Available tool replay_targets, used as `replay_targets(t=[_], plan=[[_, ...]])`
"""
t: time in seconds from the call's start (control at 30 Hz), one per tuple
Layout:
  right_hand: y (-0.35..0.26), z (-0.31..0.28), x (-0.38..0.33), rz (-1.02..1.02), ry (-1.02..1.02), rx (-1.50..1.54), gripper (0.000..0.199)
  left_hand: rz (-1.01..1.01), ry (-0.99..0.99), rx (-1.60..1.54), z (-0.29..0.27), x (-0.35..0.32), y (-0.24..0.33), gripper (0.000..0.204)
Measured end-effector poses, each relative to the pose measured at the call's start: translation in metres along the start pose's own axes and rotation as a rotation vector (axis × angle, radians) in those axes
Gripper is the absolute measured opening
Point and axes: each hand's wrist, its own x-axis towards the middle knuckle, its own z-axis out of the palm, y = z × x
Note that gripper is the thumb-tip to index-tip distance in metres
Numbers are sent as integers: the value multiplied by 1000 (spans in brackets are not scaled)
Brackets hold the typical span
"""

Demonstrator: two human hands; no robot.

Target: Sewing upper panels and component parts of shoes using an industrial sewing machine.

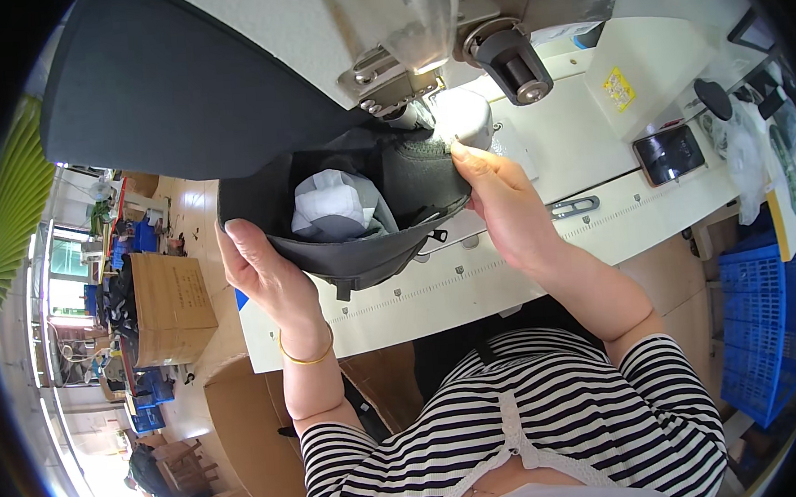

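Observation:
A black fabric bag (371,253) is held up against the head of a sewing machine (398,73), its open mouth facing me. My left hand (269,278) grips its left wall, thumb over the rim and fingers behind. At the right end my right hand (503,198) pinches the rim between thumb and fingers, close beside the lit needle area. Inside lies a white and grey crumpled bundle (331,202). A large stiff dark panel (182,84) rises behind the bag; whether the two are joined I cannot tell. The needle tip is hidden.
The white table (595,220) has a ruler scale along its front edge. On it lie a phone (669,155) and a small grey metal tool (575,207). Blue crates (762,319) stand at the right, a cardboard box (174,307) at the left, and an opened carton (255,436) below.

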Motion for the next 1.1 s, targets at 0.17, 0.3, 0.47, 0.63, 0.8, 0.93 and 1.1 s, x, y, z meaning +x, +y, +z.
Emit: replay_targets(t=[0.17, 0.3, 0.47, 0.63, 0.8, 0.93, 1.1], plan=[[-1, -6, -4, 69, -32, -161, 30, -42, 0, -80, 4, 0, 0, 38], [-2, -5, -11, 4, -27, -197, 27, -96, -37, -111, 2, -1, -1, 37], [-5, -3, -15, -28, -17, -284, 31, -132, -71, -215, 0, -2, 0, 41], [-3, 3, -26, -106, -68, -120, 31, -151, -75, -276, 4, 2, 4, 41], [5, -4, -25, -132, -150, -142, 29, -114, -104, -284, 2, 10, -8, 32], [6, -1, -28, -2, -236, -242, 27, -182, -51, -213, -18, 15, -21, 26], [26, 6, -21, 118, -200, -80, 21, -146, -36, -224, -52, -16, -25, 27]])
